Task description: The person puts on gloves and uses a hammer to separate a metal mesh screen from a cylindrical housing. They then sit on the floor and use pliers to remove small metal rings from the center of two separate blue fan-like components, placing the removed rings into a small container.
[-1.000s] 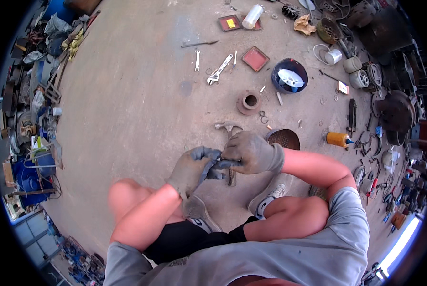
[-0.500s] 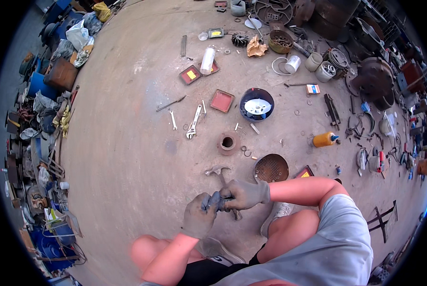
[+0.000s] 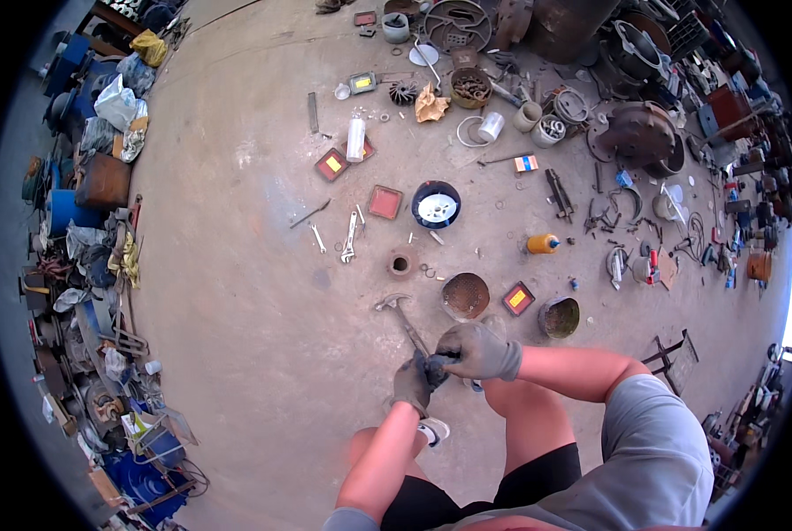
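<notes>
Both my hands wear grey gloves and meet over a small dark metal part (image 3: 434, 367) held above the concrete floor. My left hand (image 3: 411, 384) grips the part from below. My right hand (image 3: 477, 350) closes on it from above and the right. A claw hammer (image 3: 402, 317) lies on the floor just beyond the hands, its head to the left. My bare knees and a white shoe (image 3: 433, 431) show below the hands.
On the floor ahead lie a rusty round bowl (image 3: 465, 296), a small metal ring part (image 3: 400, 264), wrenches (image 3: 349, 237), a blue-rimmed round tin (image 3: 436, 204), flat red boxes (image 3: 384, 203) and an orange can (image 3: 542, 243). Scrap machinery crowds the right and far side; bags and junk line the left.
The view has risen and tilted forward, so more of the floor and far clutter shows. My hands stay together on the dark part, now lower in the picture.
</notes>
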`<state>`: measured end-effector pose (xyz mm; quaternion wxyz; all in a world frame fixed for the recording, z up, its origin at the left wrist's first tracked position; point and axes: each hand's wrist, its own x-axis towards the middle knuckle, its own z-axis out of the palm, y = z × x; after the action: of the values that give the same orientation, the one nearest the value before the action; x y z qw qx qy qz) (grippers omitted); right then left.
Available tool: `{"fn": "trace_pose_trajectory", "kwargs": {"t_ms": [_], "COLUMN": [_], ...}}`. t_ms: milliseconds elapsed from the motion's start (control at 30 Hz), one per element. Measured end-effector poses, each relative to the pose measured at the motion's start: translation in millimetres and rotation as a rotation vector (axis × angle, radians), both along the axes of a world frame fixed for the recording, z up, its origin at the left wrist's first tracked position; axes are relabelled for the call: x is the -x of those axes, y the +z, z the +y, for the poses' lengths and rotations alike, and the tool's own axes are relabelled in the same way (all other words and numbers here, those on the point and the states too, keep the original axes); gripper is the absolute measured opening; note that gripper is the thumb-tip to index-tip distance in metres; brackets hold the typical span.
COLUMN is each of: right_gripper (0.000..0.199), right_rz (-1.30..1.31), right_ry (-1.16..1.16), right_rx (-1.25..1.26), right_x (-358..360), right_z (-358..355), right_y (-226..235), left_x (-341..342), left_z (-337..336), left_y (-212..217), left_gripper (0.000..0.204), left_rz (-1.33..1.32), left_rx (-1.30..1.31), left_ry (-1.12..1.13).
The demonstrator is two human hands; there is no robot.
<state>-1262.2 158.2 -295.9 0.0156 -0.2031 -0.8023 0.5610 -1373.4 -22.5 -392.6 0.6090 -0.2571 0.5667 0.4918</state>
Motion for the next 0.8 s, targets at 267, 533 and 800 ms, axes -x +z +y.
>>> {"fn": "trace_pose_trajectory", "kwargs": {"t_ms": [267, 533, 800], "right_gripper": [0.072, 0.046, 0.04], "right_rz": [0.078, 0.087, 0.121], "right_ry": [-0.131, -0.038, 0.012], "right_rx": [-0.012, 0.04, -0.06], "right_x": [-59.0, -62.2, -36.7], "right_z": [-25.4, 0.3, -5.2], "right_y": [211.0, 355.0, 397.5], "left_x": [-18.7, -9.8, 15.2], "left_z": [49.2, 62.9, 29.2], "left_y": [266.5, 471.5, 488.1], "left_gripper": [0.029, 0.036, 0.025], "left_rz": [-0.031, -0.084, 0.189], "left_rx": [-0.13, -0.209, -0.309], "left_ry": [-0.315, -0.451, -0.286]}}
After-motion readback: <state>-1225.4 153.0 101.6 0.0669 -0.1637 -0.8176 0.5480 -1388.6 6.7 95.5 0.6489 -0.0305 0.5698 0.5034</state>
